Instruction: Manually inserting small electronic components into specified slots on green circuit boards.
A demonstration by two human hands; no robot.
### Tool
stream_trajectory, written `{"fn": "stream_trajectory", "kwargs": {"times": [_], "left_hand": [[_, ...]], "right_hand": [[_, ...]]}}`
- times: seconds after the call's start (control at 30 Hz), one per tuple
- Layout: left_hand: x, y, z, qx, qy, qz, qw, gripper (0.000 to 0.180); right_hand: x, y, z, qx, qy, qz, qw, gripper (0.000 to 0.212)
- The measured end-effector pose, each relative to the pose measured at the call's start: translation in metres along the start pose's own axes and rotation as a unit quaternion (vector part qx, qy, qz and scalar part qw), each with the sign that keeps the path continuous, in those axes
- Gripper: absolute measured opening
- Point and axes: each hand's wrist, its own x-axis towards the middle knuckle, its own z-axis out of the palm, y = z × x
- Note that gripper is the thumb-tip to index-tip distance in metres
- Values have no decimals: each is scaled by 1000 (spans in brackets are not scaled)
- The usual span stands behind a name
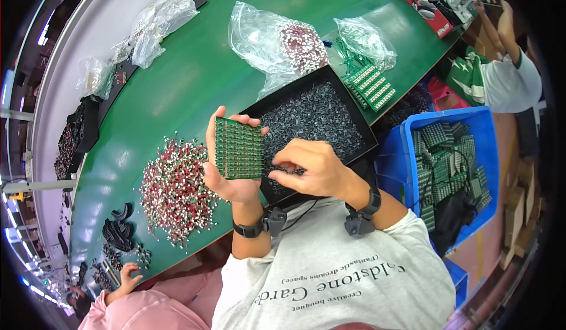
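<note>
My left hand (240, 191) holds up a green circuit board panel (239, 148) dotted with rows of small parts, its fingers and thumb around the edges. Just right of the panel is my right hand (315, 168), its thumb and fingers curled close together over the near part of a black tray (358, 109). Whatever sits between those fingertips is too small to make out. Many small dark plastic pieces (321, 117) fill the tray. Left of my left hand lies a loose heap of red-and-white wired connectors (177, 188).
Beyond the tray, a clear bag (256, 41) spills more connectors beside stacked green boards (372, 88). A blue bin (407, 147) of boards stands to the right. At lower left, a co-worker's hand (128, 280) is near black parts (118, 232). A red box (425, 8) sits far right.
</note>
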Motion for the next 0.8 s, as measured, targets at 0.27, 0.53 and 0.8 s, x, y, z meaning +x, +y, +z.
{"fn": "stream_trajectory", "kwargs": {"times": [0.27, 0.53, 0.8], "left_hand": [[-3, -5, 5, 4, -1, -1, 1000, 100], [0, -2, -3, -27, 4, 11, 1000, 97], [-7, -3, -5, -150, -94, -59, 982, 98]], "right_hand": [[-1, -1, 15, -26, 24, -89, 995, 17], [-2, 1, 2, 22, 56, -4, 998, 15], [-2, -9, -18, 40, 62, 62, 995, 32]]}}
